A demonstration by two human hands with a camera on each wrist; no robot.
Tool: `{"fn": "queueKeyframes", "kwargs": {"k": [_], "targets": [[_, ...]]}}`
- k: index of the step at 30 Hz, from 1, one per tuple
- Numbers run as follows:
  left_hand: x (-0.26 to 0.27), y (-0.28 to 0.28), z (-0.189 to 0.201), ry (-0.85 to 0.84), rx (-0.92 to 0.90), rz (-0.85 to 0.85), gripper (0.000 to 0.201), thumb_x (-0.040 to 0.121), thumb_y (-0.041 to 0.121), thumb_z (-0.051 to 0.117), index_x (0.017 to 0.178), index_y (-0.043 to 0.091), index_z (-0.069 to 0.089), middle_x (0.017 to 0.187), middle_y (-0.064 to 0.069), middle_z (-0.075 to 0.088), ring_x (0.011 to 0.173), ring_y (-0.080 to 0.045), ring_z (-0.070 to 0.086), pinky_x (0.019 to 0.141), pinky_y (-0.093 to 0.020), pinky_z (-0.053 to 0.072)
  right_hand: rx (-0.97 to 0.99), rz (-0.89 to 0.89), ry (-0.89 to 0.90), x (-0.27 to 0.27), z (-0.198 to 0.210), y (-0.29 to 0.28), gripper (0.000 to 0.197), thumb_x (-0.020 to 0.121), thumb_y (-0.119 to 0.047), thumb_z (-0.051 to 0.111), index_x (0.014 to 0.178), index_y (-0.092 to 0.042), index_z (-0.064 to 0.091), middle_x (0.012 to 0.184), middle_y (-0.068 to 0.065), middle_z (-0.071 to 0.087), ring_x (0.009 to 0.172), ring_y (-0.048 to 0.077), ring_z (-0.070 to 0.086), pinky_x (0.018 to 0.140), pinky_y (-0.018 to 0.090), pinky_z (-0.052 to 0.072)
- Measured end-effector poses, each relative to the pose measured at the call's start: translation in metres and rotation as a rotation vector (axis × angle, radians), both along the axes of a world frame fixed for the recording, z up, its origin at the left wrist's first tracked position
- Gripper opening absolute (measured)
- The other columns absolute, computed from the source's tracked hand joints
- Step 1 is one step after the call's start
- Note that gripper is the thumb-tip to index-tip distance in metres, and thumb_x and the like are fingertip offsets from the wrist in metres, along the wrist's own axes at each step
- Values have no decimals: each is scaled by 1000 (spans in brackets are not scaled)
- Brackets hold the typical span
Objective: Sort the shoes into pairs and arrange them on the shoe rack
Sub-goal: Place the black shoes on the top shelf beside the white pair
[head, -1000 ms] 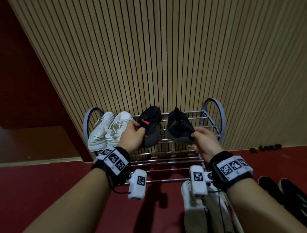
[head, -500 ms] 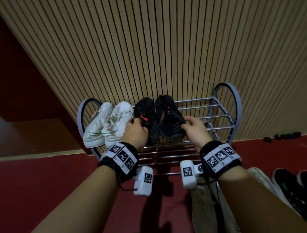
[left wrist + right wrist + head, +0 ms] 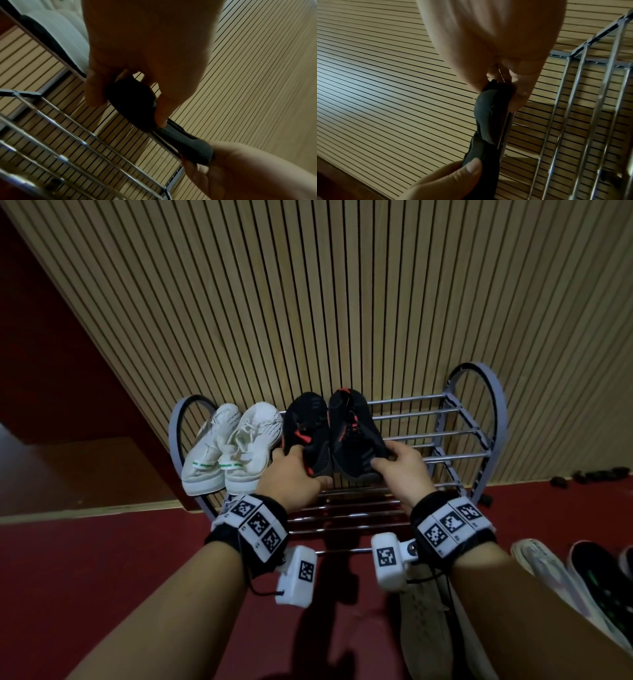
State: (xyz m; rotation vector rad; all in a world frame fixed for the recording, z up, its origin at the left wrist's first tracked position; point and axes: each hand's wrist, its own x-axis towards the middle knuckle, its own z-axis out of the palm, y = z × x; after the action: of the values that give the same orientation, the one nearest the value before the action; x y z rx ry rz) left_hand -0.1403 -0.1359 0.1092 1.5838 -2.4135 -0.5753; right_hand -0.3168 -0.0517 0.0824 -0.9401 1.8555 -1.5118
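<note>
Two black knit shoes with red accents lie side by side on the top tier of the metal shoe rack (image 3: 479, 436). My left hand (image 3: 294, 470) grips the heel of the left black shoe (image 3: 305, 429); in the left wrist view that heel (image 3: 132, 102) sits between thumb and fingers. My right hand (image 3: 400, 470) pinches the heel of the right black shoe (image 3: 352, 436), seen dark in the right wrist view (image 3: 488, 121). A pair of white sneakers (image 3: 229, 446) lies on the same tier, just left of the black ones.
The rack stands against a slatted wooden wall (image 3: 342, 302) on a red floor (image 3: 85, 559). More shoes lie on the floor at the lower right: a pale shoe (image 3: 424, 628), a light one (image 3: 548, 570) and a black one with green marks (image 3: 603, 580).
Both hands moved the two black shoes together and further back on the top tier; they now lie side by side next to the white pair. The view shifted closer.
</note>
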Motion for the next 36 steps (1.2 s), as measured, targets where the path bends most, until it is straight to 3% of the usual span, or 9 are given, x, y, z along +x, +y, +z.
{"fn": "queueKeyframes", "kwargs": {"k": [4,13,20,27,34,36], "targets": [[0,-1,1,-13,12,-21,71,80,56,66,138,26,40,133,-8,39,116,-30,51,103,-40,43,-25,-18,-6,1,2,-1,29,88,-5,58,113,-16,65,103,2,69,97,17,64,84,28,48],[3,-1,-3,37,12,-55,69,82,54,64,140,24,40,134,-9,40,120,-31,49,104,-39,42,-82,-157,-11,6,-2,-4,28,88,-2,52,108,-19,62,90,-5,60,90,15,59,78,26,46],[1,-3,-4,57,39,-22,67,78,58,65,134,26,45,127,-6,43,114,-28,52,102,-39,44,-88,-185,-9,5,-9,-5,31,86,-3,52,110,-16,67,96,-2,67,94,17,63,83,28,51],[-1,-3,-4,41,16,28,67,76,61,63,129,24,47,125,-7,44,112,-29,53,101,-42,45,-101,-144,14,8,-7,-2,23,86,-4,55,98,-21,65,92,-1,66,88,15,62,72,22,46],[7,-8,-5,18,29,-4,72,72,69,62,130,30,45,122,-1,46,109,-24,54,97,-44,48,-49,-58,99,8,-14,-4,35,87,-6,53,120,-15,64,117,8,61,104,21,59,91,30,48],[9,-8,-4,29,31,-7,78,69,71,64,133,30,44,123,0,46,110,-23,54,97,-44,48,-20,-29,134,5,-12,-4,35,88,-9,54,121,-16,63,120,9,59,104,22,58,90,30,48]]}}
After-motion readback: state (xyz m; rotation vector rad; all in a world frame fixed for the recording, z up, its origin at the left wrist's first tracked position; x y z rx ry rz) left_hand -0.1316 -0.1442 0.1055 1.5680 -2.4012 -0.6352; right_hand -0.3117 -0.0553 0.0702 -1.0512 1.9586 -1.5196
